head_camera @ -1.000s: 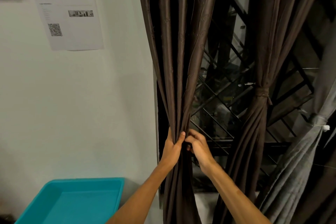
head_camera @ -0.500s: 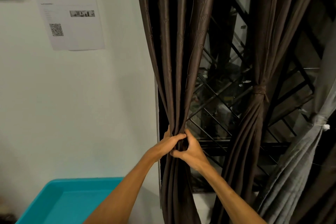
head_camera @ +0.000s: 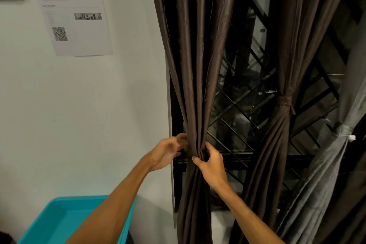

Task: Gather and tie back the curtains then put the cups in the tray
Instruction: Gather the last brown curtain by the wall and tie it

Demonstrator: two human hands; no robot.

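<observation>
Brown satin curtain bunched at mid-height between two hands, beside the white wall.

Dark brown curtain (head_camera: 195,69) hangs in deep vertical folds at the left edge of the window, narrowing to a tight waist where it is held, then falling loose below. Left hand (head_camera: 168,151) sits at the left side of the bunch, fingers curled around behind the fabric. Right hand (head_camera: 211,161) pinches the front folds, thumb pressed across them. A second brown curtain (head_camera: 283,55) to the right is already bound by a matching tie (head_camera: 284,101); a grey curtain (head_camera: 326,164) further right is also tied. Black window grille (head_camera: 237,109) shows in the gap between the brown curtains. Turquoise tray (head_camera: 59,222) lies low left against the wall (head_camera: 99,115), well apart from the curtain; a printed sheet (head_camera: 75,10) is fixed above.
</observation>
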